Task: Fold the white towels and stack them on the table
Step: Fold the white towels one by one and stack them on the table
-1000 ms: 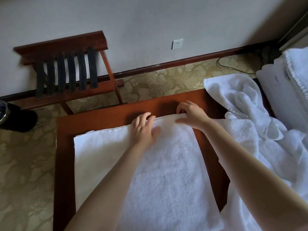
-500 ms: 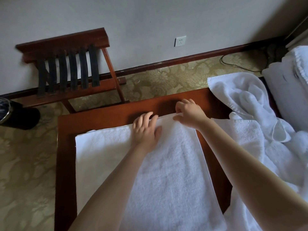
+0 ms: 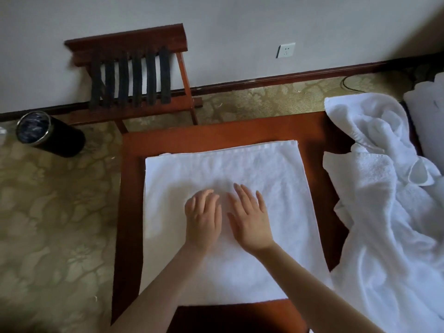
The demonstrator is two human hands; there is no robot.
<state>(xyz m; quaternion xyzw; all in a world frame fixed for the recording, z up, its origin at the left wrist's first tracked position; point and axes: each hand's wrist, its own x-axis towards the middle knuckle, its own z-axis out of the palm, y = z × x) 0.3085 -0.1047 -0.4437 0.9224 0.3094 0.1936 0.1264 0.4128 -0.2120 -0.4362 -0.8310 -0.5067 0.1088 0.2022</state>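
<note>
Both hands lie flat on the folded white towel [image 3: 252,164], side by side near its middle. The left hand [image 3: 204,217] is palm down with fingers loosely bent on the cloth, and the right hand [image 3: 251,219] is palm down with fingers straight and slightly spread; neither grasps anything. The towel lies on the dark wooden table [image 3: 216,134], its far edge well beyond the fingertips and its side edges out past the outer fingers of each hand. It looks like thick terry: soft, limp, light and not slippery, likely to sag and lose its fold if lifted at one point. The next fold is therefore best taken by pinching two corners of one edge, both layers together, probably the far corners ahead of the fingertips. At that far edge a lower layer peeks out past the upper one, so the layers are not quite flush. The towel is nearly square; its long axis seems to run the way the fingers point, away from the person, with its edges roughly in line with the table's. To the right of the right hand's fingers, a heap of unfolded towels [image 3: 384,200] laps over the table's edge.
</note>
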